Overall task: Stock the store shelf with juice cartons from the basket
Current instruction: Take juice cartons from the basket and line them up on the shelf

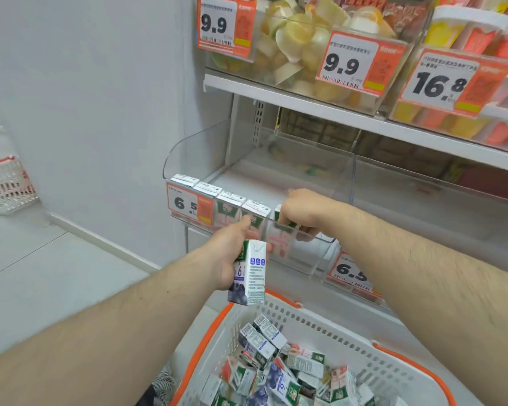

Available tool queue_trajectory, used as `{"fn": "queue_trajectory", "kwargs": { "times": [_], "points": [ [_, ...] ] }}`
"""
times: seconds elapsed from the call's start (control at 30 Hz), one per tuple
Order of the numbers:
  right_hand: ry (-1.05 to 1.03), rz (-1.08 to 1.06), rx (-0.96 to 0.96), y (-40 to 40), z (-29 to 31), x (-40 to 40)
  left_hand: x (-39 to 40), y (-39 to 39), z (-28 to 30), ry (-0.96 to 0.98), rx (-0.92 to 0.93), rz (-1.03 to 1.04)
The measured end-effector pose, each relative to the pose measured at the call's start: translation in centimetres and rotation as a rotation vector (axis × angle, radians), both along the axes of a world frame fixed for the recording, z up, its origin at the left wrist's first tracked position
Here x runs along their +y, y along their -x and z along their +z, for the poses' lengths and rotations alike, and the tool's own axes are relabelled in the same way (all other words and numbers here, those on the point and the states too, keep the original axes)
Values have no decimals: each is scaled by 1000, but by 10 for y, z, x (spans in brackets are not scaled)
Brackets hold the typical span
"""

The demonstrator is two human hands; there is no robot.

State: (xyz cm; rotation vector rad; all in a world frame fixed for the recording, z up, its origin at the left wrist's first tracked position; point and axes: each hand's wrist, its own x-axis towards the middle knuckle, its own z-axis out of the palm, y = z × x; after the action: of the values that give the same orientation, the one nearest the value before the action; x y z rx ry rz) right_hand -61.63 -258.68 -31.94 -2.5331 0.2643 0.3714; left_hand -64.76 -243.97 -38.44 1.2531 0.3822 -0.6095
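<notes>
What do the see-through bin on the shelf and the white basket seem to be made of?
The bin looks like clear, glossy rigid plastic, perhaps acrylic: the cartons show through its front wall and its edges catch light. The basket looks like matte white moulded plastic, with rows of slots and an orange rim.

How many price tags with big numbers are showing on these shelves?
5: two 9.9 tags and a 16.8 tag on the top bins, two 6.5 tags on the lower bins. Others may be hidden.

wall (85, 112): pale grey | floor (27, 273): light tiles | light: even
</notes>
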Motion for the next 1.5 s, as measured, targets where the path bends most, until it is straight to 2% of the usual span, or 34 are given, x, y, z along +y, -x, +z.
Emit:
{"fn": "queue_trajectory", "kwargs": {
  "times": [0.23,0.6,0.83,0.9,0.97,1.0,1.07,1.1,1.2,1.37,1.43,1.5],
  "points": [
    [-268,-119,52,5,-5,2,-6,-3,-5,-38,0,17],
    [-232,-95,76,-4,-13,-3,-9,1,-2,-26,-1,30],
    [-97,-47,74,-8,-11,-1,-14,9,11,-51,-57,125],
    [115,11,-54,-3,-5,-2,-18,14,16,-17,-69,149],
    [371,73,-381,10,0,-3,-21,18,20,7,-78,155],
    [363,88,-563,22,2,-3,-23,20,21,13,-83,154],
    [167,102,-826,52,2,-4,-26,25,23,23,-102,139],
    [52,86,-856,68,0,-5,-28,28,23,24,-116,130],
    [-157,35,-718,112,-11,-11,-37,38,25,33,-154,100],
    [-302,-59,-328,141,-35,-27,-55,59,33,27,-189,87],
    [-351,-82,-310,149,-43,-33,-62,65,34,49,-202,99],
    [-520,-136,-318,157,-44,-43,-68,73,38,128,-200,81]
  ]
}}
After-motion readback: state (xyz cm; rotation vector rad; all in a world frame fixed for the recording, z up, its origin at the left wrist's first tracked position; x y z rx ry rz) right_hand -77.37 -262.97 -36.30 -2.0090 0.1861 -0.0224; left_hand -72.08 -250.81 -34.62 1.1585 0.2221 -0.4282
